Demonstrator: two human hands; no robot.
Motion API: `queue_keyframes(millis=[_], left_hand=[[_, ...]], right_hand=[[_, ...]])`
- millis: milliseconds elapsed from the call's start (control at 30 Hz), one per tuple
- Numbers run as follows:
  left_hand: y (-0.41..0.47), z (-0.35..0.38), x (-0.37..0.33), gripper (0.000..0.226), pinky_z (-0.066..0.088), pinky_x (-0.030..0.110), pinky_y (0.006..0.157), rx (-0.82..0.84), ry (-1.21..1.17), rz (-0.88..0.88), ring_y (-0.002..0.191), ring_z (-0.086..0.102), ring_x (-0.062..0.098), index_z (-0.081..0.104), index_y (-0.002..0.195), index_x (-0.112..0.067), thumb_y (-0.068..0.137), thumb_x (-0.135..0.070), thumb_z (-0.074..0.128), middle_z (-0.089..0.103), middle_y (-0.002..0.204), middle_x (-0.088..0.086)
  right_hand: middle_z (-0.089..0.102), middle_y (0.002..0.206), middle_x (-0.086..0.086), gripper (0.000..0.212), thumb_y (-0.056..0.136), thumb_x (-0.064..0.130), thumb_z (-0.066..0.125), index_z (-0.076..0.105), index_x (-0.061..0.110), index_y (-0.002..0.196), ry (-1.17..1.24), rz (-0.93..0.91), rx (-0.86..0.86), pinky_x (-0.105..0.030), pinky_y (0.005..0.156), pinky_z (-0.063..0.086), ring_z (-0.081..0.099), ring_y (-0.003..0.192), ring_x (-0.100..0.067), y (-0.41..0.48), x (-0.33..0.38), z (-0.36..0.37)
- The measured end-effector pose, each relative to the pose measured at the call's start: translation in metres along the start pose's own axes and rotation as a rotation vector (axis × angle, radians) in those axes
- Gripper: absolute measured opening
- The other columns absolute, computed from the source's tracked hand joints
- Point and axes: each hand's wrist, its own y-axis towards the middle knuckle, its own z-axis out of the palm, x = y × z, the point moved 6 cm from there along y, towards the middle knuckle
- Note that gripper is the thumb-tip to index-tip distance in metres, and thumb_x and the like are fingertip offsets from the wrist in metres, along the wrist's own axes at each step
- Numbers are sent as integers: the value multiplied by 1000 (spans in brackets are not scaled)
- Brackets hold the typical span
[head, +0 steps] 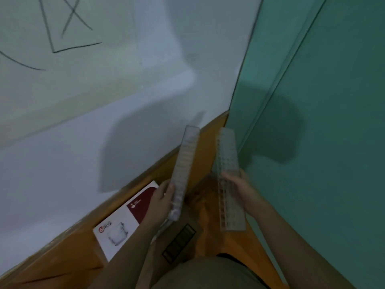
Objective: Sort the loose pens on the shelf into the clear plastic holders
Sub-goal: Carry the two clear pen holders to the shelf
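Two long clear plastic holders with grids of small slots are lifted above the orange shelf (206, 147). My left hand (163, 198) grips the left holder (185, 165) at its lower end, thumb along its edge. My right hand (242, 187) grips the right holder (228, 174) around its middle, fingers curled over its face. Both holders point away from me toward the corner, slightly apart from each other. No loose pens show in this view.
A white and dark red product box (125, 222) lies on the shelf at the left, under my left forearm. A white wall (104, 122) with black scribbles rises on the left, and a green wall (312, 101) stands close on the right.
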Motion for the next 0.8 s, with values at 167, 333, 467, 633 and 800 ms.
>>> queue_keyframes(millis=[167, 333, 467, 633, 800], left_hand=[[-3, 49, -56, 34, 58, 36, 78, 69, -53, 92, 98, 69, 24, 61, 125, -16, 106, -36, 41, 70, 109, 4], [-22, 103, -92, 30, 58, 49, 81, 151, -146, 102, 97, 68, 30, 62, 115, -29, 107, -39, 35, 67, 110, 7], [-41, 152, -109, 27, 60, 35, 70, 237, -163, 171, 84, 72, 15, 59, 116, -36, 100, -46, 39, 73, 97, -8], [-59, 208, -114, 36, 59, 30, 76, 369, -167, 235, 101, 70, 18, 55, 128, -32, 97, -46, 44, 70, 112, -4], [-71, 252, -118, 38, 51, 65, 91, 597, -195, 181, 106, 64, 39, 51, 138, -27, 101, -35, 47, 59, 129, 22]], right_hand=[[76, 110, -8, 56, 82, 8, 80, 61, 18, 133, 36, -44, -1, -45, 84, 58, 72, 97, -29, -31, 26, -59], [68, 101, -11, 54, 82, 12, 80, 56, 12, 130, 127, -78, -49, -43, 68, 59, 69, 84, -25, -77, 41, -117], [73, 96, -5, 64, 76, 21, 88, 57, 17, 131, 93, -156, -180, -47, 78, 59, 71, 89, -25, -116, 43, -166], [73, 106, -3, 56, 80, 21, 82, 60, 24, 131, 108, -275, -346, -42, 79, 58, 71, 92, -22, -177, 39, -212], [74, 96, 1, 56, 78, 18, 82, 62, 30, 128, 159, -365, -501, -39, 76, 60, 71, 88, -19, -244, 28, -237]])
